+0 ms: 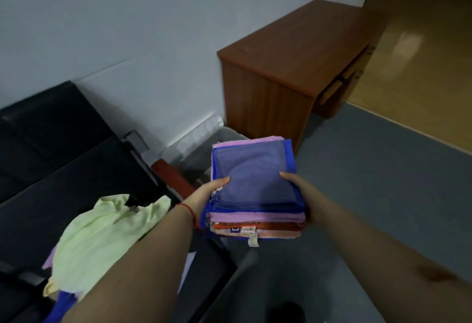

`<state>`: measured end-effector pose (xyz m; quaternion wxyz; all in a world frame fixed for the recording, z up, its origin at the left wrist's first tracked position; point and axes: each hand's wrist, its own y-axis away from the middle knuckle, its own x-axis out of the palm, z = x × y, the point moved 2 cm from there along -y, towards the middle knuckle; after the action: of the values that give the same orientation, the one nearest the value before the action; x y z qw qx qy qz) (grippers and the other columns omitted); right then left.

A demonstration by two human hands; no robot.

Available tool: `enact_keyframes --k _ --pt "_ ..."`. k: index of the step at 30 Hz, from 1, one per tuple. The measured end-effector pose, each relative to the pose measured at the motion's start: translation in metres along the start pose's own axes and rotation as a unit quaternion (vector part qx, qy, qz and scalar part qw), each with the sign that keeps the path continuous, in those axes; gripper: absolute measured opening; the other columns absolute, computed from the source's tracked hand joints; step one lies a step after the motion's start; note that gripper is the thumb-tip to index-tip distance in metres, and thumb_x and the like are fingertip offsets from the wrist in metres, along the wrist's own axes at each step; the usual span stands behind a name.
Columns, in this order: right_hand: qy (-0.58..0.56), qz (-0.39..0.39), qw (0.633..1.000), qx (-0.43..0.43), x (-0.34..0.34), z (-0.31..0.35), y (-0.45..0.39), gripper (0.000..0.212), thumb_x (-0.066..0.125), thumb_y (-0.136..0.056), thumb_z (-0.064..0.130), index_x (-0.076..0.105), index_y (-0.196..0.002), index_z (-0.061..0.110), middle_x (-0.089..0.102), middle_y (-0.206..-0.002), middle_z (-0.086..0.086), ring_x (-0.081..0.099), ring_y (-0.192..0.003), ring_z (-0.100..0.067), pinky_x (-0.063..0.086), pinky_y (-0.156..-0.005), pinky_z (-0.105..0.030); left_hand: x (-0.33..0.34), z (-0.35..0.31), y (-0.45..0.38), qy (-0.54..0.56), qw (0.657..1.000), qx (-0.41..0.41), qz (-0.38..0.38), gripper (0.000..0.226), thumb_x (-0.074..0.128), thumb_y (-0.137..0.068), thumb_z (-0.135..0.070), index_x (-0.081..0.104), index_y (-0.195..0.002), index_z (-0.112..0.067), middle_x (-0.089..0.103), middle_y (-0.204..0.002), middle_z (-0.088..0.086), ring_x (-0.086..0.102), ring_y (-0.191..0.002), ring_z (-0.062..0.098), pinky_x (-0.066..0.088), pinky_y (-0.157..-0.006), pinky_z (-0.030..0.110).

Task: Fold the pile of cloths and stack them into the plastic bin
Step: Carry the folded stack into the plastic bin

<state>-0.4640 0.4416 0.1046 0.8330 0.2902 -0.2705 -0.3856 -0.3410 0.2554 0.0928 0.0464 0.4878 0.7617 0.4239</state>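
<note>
black seat (63, 149) on my left carries unfolded pale green cloth (102, 230) | clear plastic bin (204, 138) stands on floor beside brown desk (293, 62) | stack of folded cloths (255, 184) is in air above bin | my left hand (212, 195) grips its left side, my right hand (296, 187) its right side, thumbs on top

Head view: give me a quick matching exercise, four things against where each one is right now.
Things:
1. folded stack
2. green cloth
3. plastic bin
4. wooden desk

Places:
A. against the wall, right of the bin
B. held between both hands
C. loose on the black seat
D. on the floor, between seat and desk

Pairs: 1-B, 2-C, 3-D, 4-A
</note>
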Motion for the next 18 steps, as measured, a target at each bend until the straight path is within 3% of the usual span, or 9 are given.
enact_keyframes --k 3,8,10,12,16,18 --pt "0.001 -0.029 1.000 0.011 -0.050 0.038 -0.010 0.035 0.067 -0.072 0.042 0.065 -0.098 0.019 0.073 -0.073 -0.008 0.070 -0.056 -0.022 0.053 -0.050 -0.028 0.046 -0.004 -0.039 0.005 1.000 -0.017 0.023 0.056 0.072 -0.071 -0.037 0.061 -0.120 -0.011 0.072 -0.101 0.015 0.071 -0.086 0.033 0.054 -0.079 0.044" --pt "-0.002 -0.023 1.000 0.020 -0.082 0.078 -0.051 0.024 0.063 -0.083 0.037 0.066 -0.097 0.018 0.073 -0.069 -0.006 0.069 -0.053 -0.021 0.051 -0.043 -0.025 0.077 -0.026 -0.082 0.041 0.999 -0.007 0.007 0.059 0.075 -0.065 -0.031 0.061 -0.119 -0.010 0.073 -0.095 0.013 0.071 -0.080 0.031 0.059 -0.066 0.041" --pt "-0.010 -0.013 1.000 0.020 -0.078 0.090 -0.073 0.025 0.064 -0.083 0.035 0.066 -0.101 0.017 0.073 -0.070 -0.006 0.070 -0.056 -0.020 0.053 -0.045 -0.025 0.069 -0.042 -0.098 0.051 0.999 0.007 -0.010 0.057 0.079 -0.063 -0.028 0.063 -0.114 -0.009 0.073 -0.093 0.014 0.071 -0.080 0.031 0.059 -0.068 0.042" --pt "-0.009 -0.008 1.000 0.020 -0.071 0.101 -0.097 0.035 0.067 -0.079 0.037 0.066 -0.109 0.018 0.075 -0.079 -0.005 0.071 -0.064 -0.020 0.054 -0.053 -0.026 0.058 -0.060 -0.114 0.047 0.999 0.009 -0.025 0.070 0.087 -0.052 -0.030 0.062 -0.115 -0.009 0.072 -0.096 0.015 0.070 -0.084 0.032 0.058 -0.076 0.044" --pt "0.028 -0.006 1.000 0.009 -0.051 0.139 -0.145 0.049 0.074 -0.072 0.035 0.064 -0.115 0.016 0.073 -0.098 -0.008 0.069 -0.086 -0.025 0.054 -0.072 -0.033 0.035 -0.095 -0.154 0.071 0.997 0.011 -0.039 0.048 0.080 -0.053 -0.030 0.071 -0.096 -0.010 0.073 -0.085 0.014 0.071 -0.071 0.030 0.059 -0.062 0.038" --pt "0.045 -0.011 0.999 -0.005 -0.040 0.165 -0.169 0.056 0.078 -0.065 0.034 0.065 -0.115 0.015 0.074 -0.097 -0.008 0.070 -0.084 -0.023 0.054 -0.069 -0.032 0.024 -0.119 -0.176 0.082 0.995 0.020 -0.045 0.034 0.073 -0.062 -0.027 0.072 -0.093 -0.011 0.073 -0.084 0.013 0.071 -0.071 0.030 0.058 -0.064 0.038"
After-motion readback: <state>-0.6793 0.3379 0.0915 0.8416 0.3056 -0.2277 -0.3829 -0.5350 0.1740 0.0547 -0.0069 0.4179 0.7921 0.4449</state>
